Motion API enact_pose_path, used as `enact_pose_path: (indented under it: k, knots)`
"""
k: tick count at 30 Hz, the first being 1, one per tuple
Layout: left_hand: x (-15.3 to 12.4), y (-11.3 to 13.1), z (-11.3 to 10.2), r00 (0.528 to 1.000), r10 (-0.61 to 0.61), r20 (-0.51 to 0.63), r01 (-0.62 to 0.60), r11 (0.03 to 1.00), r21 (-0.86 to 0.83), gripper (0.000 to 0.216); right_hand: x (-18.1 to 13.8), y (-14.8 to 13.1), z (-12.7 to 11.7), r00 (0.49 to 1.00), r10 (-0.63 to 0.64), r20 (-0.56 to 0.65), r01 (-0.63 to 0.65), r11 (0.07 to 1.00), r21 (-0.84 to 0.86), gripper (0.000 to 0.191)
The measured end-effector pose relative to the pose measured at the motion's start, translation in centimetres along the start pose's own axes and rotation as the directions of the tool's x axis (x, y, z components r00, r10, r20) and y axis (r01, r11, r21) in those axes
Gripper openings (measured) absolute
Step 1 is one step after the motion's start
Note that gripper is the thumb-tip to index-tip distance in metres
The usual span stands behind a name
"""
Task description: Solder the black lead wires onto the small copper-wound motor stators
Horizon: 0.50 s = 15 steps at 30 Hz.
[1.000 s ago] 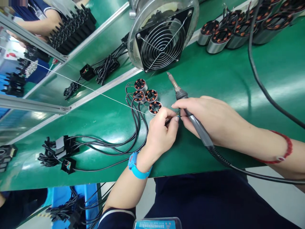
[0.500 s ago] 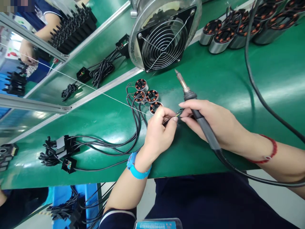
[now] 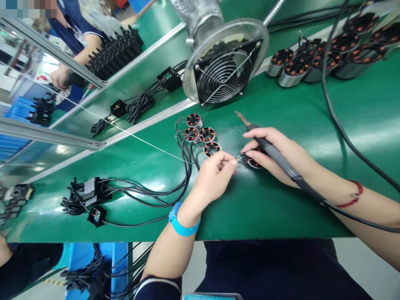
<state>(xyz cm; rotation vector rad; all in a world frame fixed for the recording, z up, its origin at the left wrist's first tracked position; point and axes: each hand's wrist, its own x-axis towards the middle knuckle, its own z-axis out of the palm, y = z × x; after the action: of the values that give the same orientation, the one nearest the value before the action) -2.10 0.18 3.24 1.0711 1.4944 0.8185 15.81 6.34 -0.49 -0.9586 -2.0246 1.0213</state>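
Note:
My left hand [image 3: 215,177], with a light blue band at its wrist, pinches thin coloured wires [image 3: 239,158] at the end of a black cable. In my right hand [image 3: 290,152] lies a soldering iron [image 3: 275,155], its tip pointing up and left, away from the wires. My right thumb and fingertips also close at the wire ends; exactly what they pinch is too small to tell. Under those fingers, a small motor stator [image 3: 253,162] with copper windings is partly hidden. Several similar stators [image 3: 206,134] stand just beyond my left hand, joined to black cables [image 3: 186,177].
A guarded fan [image 3: 223,79] on a duct stands behind the hands. Larger stators [image 3: 293,71] line the back right. A thin white strand [image 3: 150,143] crosses from upper left. Black boxes [image 3: 96,216] lie left; a blue bin [image 3: 120,266] sits below. A co-worker's hand [image 3: 61,77] shows upper left.
The whole view has shifted, so most things sit lower and further right. The stator under my right fingers has come into sight. The soldering iron's tip leans further left.

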Motion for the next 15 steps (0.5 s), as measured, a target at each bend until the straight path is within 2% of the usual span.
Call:
enact_pose_path:
  k: [2,4,7,11,13,15]
  knots:
    - [0.0,0.52,0.15,0.998,-0.054,0.015,0.055,0.997,-0.046,0.017,-0.08,0.11,0.16,0.998,0.051,-0.024,-0.049,0.994,0.094,0.031]
    - [0.05,0.82,0.32,0.995,-0.092,0.037,0.095,0.991,-0.097,0.018,-0.23,0.13,0.21,0.999,0.04,-0.035,-0.034,0.99,0.14,0.033]
    - [0.16,0.84,0.47,0.993,-0.104,0.048,0.111,0.978,-0.176,0.019,-0.38,0.15,-0.06,0.994,-0.104,-0.026,0.106,0.991,0.078,0.034]
    - [0.18,0.62,0.46,0.994,-0.092,0.064,0.104,0.97,-0.222,0.019,-0.46,0.21,-0.68,0.93,-0.364,0.055,0.368,0.926,-0.088,0.035]
    - [0.15,0.54,0.44,0.993,-0.087,0.078,0.102,0.971,-0.214,0.019,-0.54,0.25,-0.78,0.915,-0.392,0.096,0.402,0.908,-0.123,0.035]
    - [0.13,0.48,0.39,0.993,-0.083,0.089,0.1,0.974,-0.203,0.018,-0.67,0.31,-0.66,0.93,-0.357,0.092,0.366,0.924,-0.114,0.033]
